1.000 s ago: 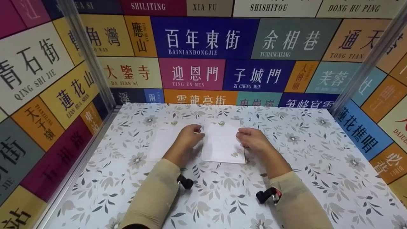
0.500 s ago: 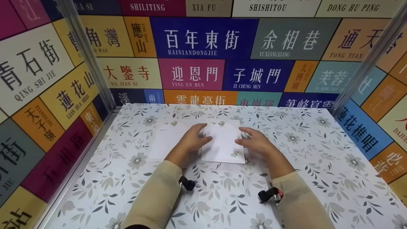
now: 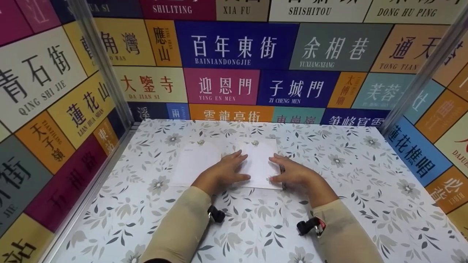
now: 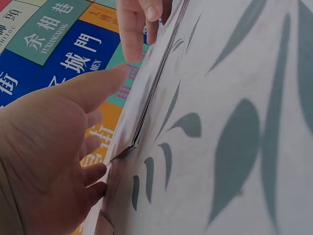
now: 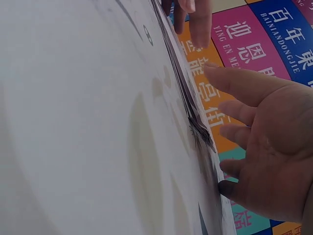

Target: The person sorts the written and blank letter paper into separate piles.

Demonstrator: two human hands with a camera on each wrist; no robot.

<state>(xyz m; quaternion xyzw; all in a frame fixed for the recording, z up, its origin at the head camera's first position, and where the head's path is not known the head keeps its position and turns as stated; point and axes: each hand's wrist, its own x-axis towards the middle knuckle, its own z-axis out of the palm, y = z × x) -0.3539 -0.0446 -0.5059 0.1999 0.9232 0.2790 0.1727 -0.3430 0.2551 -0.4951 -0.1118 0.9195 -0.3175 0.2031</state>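
A thin white paper pad (image 3: 257,160), printed with small leafy sprigs, lies flat mid-table. To its left, a pale sheet (image 3: 195,164) bears a similar sprig and a short line of print. My left hand (image 3: 227,171) hovers at the pad's left side, fingers and thumb spread and reaching over the paper. Opposite it, my right hand (image 3: 292,171) is at the right edge, fingertips over the margin, thumb apart. In the left wrist view the pad's layered edge (image 4: 151,88) shows beyond the left hand (image 4: 58,137). The right wrist view shows the right hand (image 5: 274,142) with relaxed fingers, nothing gripped.
A white tablecloth (image 3: 256,226) with grey flowers and leaves covers the table. Panels of coloured street-name signs (image 3: 236,45) rise at the back and both sides. Metal posts (image 3: 106,69) stand at the back corners. Black wrist cameras (image 3: 216,214) sit at both cuffs.
My left hand has moved right and nearer my body, further over the pad, its fingers uncurling and spreading. The right hand has come slightly nearer my body. The paper stays in place.
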